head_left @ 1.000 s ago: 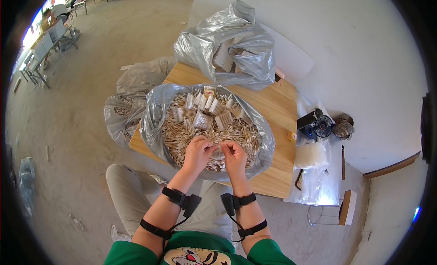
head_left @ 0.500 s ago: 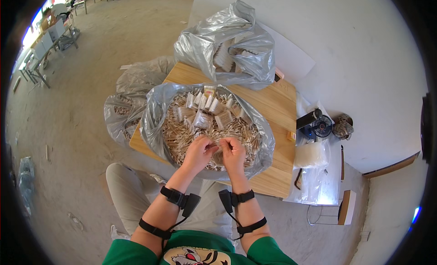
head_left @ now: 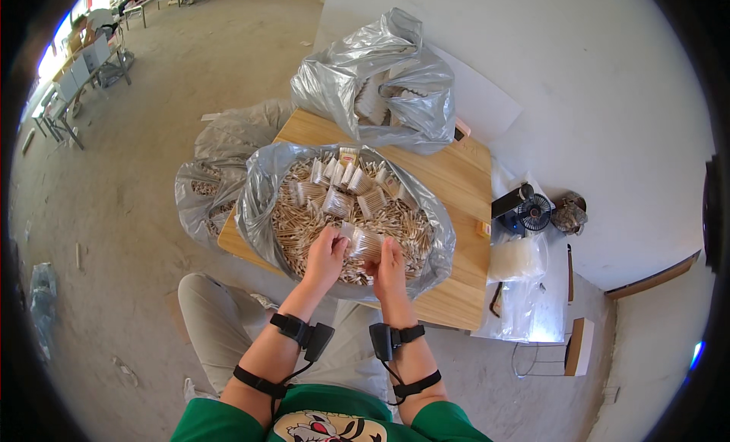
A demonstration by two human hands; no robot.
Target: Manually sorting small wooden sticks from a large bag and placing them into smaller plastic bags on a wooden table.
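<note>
Between my two hands is a clear plastic pack of cotton swabs (head_left: 366, 246), held level above a heap of loose swabs. My left hand (head_left: 325, 256) is closed on the pack's left end, thumb and fingers pinched together. The fingers of my right hand (head_left: 390, 269) grip its right end, the thumb upright along the edge. Below lies a large grey plastic bag (head_left: 257, 185), its mouth spread wide around the loose cotton swabs (head_left: 293, 233). Several filled packs (head_left: 338, 202) rest on the swabs at the far side of the bag.
The bag stands on a wooden table (head_left: 470, 214). A second silvery bag (head_left: 319, 77) with white contents stands at its far end. More bags (head_left: 220, 142) are on the floor to the left. To the right are a small fan (head_left: 534, 212) and stacked clear plastic sleeves (head_left: 518, 261).
The pack has come up and turned flat, showing more of itself between my hands. My right hand has shifted slightly down, and the hands are a little further apart.
</note>
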